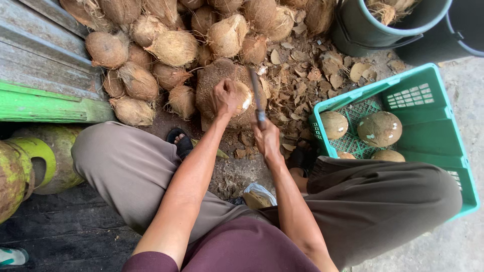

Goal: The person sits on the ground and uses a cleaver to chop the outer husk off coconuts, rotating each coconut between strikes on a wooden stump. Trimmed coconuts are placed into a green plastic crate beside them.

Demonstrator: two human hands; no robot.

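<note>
In the head view, at the centre of the frame, the left hand (225, 98) presses down on a partly husked coconut (243, 98) that rests on a brown chopping block (217, 80), while the right hand (267, 138) is wrapped tight around the handle of a cleaver (256, 93) whose blade lies against the coconut. A heap of husked coconuts (166, 45) fills the upper left, and a green crate (428, 126) with peeled coconuts (379, 128) sits at right.

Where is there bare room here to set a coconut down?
Free: the right half of the green crate, beside its three peeled coconuts, and the bare concrete right of it. Crowded: the husked coconut pile, the shell chips, and the block where the left hand steadies a coconut and the right hand grips a blade.
</note>
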